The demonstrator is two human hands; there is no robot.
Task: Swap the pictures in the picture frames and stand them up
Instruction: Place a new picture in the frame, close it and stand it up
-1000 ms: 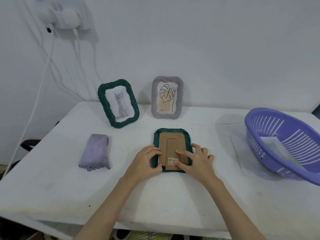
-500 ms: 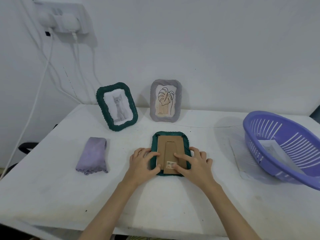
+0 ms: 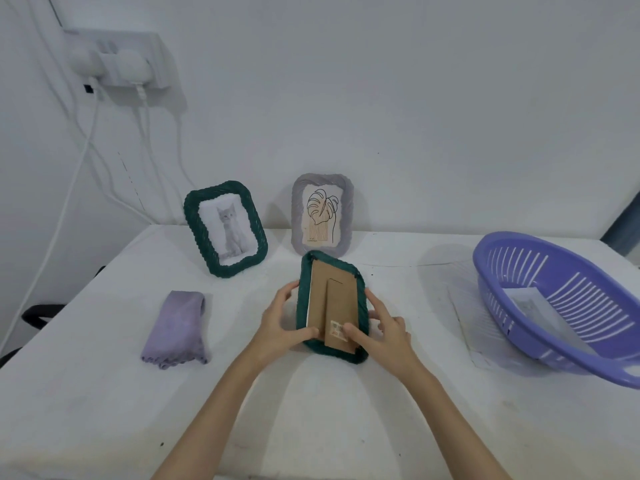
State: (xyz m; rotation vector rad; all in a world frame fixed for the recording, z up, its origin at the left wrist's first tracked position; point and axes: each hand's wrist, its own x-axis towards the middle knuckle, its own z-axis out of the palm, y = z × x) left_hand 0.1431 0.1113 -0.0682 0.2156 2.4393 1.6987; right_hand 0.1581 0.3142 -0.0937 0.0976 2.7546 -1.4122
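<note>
Both hands have brought the green frame (image 3: 330,306) up off the table (image 3: 311,427): half a second ago it lay flat on its face, and now its far end is tipped up toward me while the near edge sits low, close to the surface. I read that as the back being closed up and the standing-up step starting, though I can't see from here which picture is inside.

My left hand (image 3: 282,323) grips the frame's left edge, fingers curled round the rim and thumb over the near-left corner. My right hand (image 3: 384,329) holds the right edge, thumb pressing on the brown backing near the barcode sticker (image 3: 338,331).

Look at the frame itself: dark green braided rim, rounded corners, brown cardboard backing (image 3: 334,292) with a long easel leg lying flush against it. A thin pale strip shows along the left side between rim and backing, so I'd judge the backing may not be fully seated there.

Beyond the held frame, against the wall, stand a second green frame with a cat picture (image 3: 225,227) to the left and a grey frame with a leaf drawing (image 3: 322,214) straight behind it.
</note>
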